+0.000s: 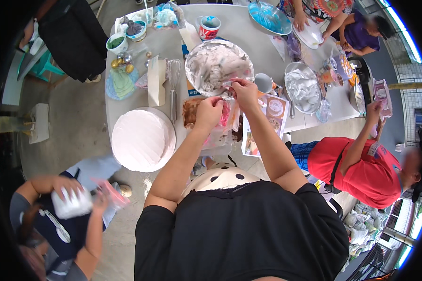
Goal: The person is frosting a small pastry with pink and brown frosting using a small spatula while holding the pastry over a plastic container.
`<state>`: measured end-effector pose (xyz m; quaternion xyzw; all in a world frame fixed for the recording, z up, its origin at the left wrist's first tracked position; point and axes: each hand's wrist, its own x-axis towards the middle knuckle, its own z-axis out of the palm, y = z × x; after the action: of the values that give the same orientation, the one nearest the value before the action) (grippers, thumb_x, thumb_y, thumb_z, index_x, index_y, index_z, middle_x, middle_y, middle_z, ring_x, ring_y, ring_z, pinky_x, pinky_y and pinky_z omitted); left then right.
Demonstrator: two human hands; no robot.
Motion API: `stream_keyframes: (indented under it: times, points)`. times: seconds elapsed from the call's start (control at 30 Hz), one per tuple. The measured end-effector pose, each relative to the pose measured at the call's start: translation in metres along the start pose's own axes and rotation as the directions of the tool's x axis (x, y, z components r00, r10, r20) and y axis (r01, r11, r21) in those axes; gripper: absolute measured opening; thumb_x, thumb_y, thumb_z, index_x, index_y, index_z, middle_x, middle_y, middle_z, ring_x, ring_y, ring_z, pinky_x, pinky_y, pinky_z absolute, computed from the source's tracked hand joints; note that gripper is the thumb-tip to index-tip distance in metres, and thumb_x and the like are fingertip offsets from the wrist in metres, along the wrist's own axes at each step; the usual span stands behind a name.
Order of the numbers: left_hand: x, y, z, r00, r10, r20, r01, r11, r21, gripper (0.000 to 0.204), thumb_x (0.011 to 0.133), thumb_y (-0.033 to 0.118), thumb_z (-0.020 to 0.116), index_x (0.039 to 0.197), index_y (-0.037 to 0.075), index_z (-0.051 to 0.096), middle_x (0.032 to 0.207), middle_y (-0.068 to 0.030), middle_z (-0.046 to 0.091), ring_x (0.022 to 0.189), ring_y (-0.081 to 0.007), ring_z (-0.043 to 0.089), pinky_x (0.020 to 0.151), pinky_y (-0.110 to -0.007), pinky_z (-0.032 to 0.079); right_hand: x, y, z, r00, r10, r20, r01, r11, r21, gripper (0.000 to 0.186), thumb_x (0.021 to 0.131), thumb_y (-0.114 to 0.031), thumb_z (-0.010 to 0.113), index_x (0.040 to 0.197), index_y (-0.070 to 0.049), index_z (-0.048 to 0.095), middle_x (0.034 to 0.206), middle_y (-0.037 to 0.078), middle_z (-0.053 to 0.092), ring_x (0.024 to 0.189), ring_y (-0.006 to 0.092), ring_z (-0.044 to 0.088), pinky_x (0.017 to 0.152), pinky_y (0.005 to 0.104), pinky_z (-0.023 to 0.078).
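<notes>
My left hand (209, 111) is closed in a pinch over pink-stained clear plastic, just below the bowl's near rim. My right hand (244, 92) is closed too, at the near right rim of a large bowl (191, 83) of pale greyish-pink whipped icing (218, 63). Something small and pinkish shows at its fingertips; I cannot make out what either hand pinches. Below the hands lie clear plastic with pink icing (224, 114) and a brown-smeared container (191, 111). A round cake (143, 139) coated in smooth pale pink icing stands to the left, apart from both hands.
A whisk (173, 82) lies beside a cream-coloured box (156, 82). To the right are an empty-looking mug (263, 83), printed sheets (273, 117) and a bowl of white icing (303, 86). A blue-smeared bowl (269, 18) is farther back. People stand left, right and across the table.
</notes>
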<state>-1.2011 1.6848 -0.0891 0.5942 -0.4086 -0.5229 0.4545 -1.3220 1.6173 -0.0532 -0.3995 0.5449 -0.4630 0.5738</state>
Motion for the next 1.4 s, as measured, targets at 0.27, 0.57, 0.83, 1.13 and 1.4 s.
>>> stream_keyframes:
  times: [0.27,0.57,0.83,1.13,1.4]
  points:
    - [-0.013,0.002,-0.025,0.986,0.128,-0.103,-0.111,0.98,0.162,0.02,0.086,0.009,0.053,0.102,-0.001,0.059,0.081,-0.0059,0.063,0.066,-0.0084,0.058,0.057,-0.023,0.047,-0.018,-0.038,0.013,0.919,-0.393,0.017,0.34,0.772,-0.536,0.018,0.079,-0.007,0.052,0.089,0.002,0.064,0.069,0.011,0.064,0.058,0.0131,0.061,0.055,0.0247,0.047]
    - [-0.019,0.001,-0.044,0.986,0.051,-0.156,-0.038,0.995,0.088,0.021,0.086,0.014,0.054,0.102,0.002,0.06,0.078,-0.0028,0.063,0.063,-0.0072,0.057,0.053,-0.022,0.047,0.001,-0.004,0.014,0.883,-0.394,0.255,0.439,0.503,-0.745,0.018,0.079,-0.011,0.052,0.089,-0.002,0.065,0.084,0.02,0.062,0.083,0.036,0.06,0.075,0.0405,0.046]
    - [-0.009,0.038,-0.03,0.972,0.199,-0.127,-0.172,0.965,0.197,0.024,0.08,0.015,0.059,0.1,0.002,0.064,0.076,-0.0046,0.063,0.065,-0.0105,0.057,0.06,-0.025,0.045,0.001,-0.015,-0.004,0.987,0.043,0.154,0.015,0.932,-0.361,0.025,0.084,-0.012,0.054,0.103,0.005,0.057,0.08,0.013,0.065,0.053,0.0147,0.056,0.046,0.0273,0.042]
    - [0.017,0.047,-0.022,0.977,0.211,0.001,-0.203,0.938,0.282,0.036,0.076,0.002,0.047,0.109,0.004,0.061,0.073,-0.0033,0.06,0.057,-0.0076,0.05,0.052,-0.023,0.039,-0.013,-0.025,-0.005,0.989,-0.021,0.149,0.06,0.964,-0.26,0.023,0.085,-0.009,0.052,0.103,0.005,0.056,0.073,0.01,0.063,0.048,0.0086,0.049,0.041,0.0229,0.037]
    - [0.019,0.045,-0.017,0.987,0.143,0.073,-0.157,0.956,0.248,0.039,0.076,0.0,0.045,0.113,0.003,0.059,0.073,-0.0005,0.057,0.058,-0.0054,0.047,0.052,-0.021,0.038,-0.025,-0.022,0.0,0.985,0.027,0.169,0.006,0.982,-0.19,0.022,0.087,-0.009,0.052,0.104,0.005,0.055,0.076,0.009,0.061,0.047,0.0067,0.044,0.041,0.0214,0.034]
